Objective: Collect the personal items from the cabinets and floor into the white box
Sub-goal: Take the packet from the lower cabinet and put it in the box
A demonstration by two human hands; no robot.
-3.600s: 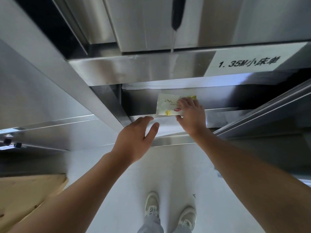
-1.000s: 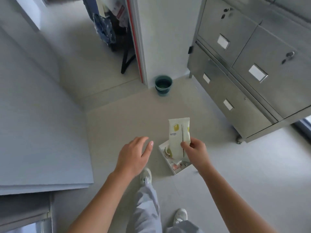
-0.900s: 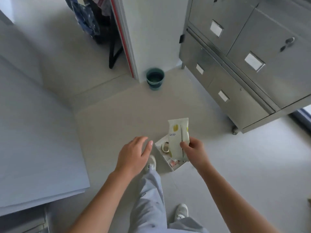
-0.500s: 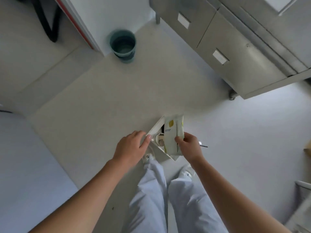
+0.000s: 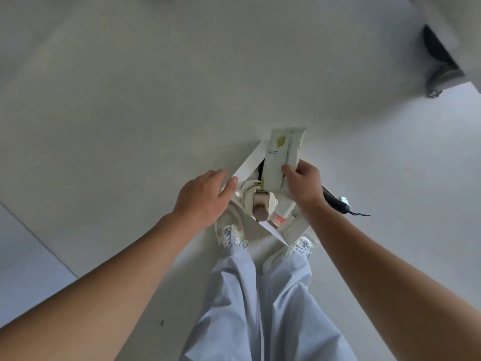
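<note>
White box (image 5: 250, 162) on pale floor (image 5: 156, 100), cabinet corner (image 5: 463, 35)

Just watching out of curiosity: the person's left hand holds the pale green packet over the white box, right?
No, the right hand holds the pale green packet over the white box; the left hand touches the box's flap, as the head view shows.

My white shoes (image 5: 230, 234) stand side by side, and loose pale blue trousers (image 5: 234, 295) hang over them. Far off at the upper right, a small wheel (image 5: 433, 93) sits under a blurred grey edge (image 5: 453, 74). A dark speck (image 5: 161, 322) lies left of the trousers.
</note>
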